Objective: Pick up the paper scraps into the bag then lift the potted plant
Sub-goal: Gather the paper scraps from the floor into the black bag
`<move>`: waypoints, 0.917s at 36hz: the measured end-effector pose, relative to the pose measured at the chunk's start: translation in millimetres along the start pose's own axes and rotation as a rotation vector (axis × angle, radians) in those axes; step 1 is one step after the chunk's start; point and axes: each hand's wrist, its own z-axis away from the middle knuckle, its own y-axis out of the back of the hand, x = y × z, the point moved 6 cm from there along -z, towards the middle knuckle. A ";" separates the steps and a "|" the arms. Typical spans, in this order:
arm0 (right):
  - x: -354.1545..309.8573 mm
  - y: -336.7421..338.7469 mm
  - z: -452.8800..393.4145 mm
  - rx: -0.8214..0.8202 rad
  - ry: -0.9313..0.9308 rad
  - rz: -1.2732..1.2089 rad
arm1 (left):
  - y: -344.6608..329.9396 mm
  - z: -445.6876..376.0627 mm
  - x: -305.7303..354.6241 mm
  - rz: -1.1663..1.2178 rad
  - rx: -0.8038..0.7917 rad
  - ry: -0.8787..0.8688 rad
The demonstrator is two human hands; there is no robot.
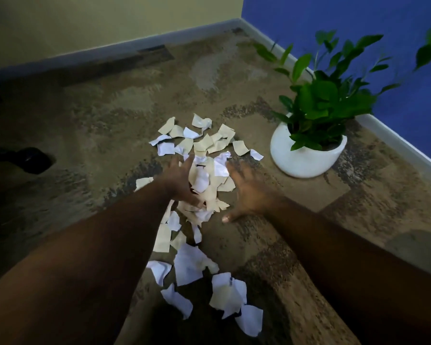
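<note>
paper scraps [204, 180] are strewn on the carpet [110, 120] just left of the potted plant [309, 145]. left hand [182, 180] and right hand [249, 192] are spread open, flanking the pile. scraps are judged light and flimsy, best scooped from both sides. no bag is seen.

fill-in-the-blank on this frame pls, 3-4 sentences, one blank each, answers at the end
1. The paper scraps lie scattered on the ____.
2. The potted plant stands in a round pot coloured ____.
3. The wall behind the plant is painted ____.
4. The left hand and right hand reach in from either side of the scrap pile; the one nearer the pot is the ____ hand.

Missing words: carpet; white; blue; right
</note>
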 end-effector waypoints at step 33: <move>-37.1 -29.9 -59.7 0.153 0.131 0.227 | -28.2 -35.7 27.5 -0.028 0.207 -0.245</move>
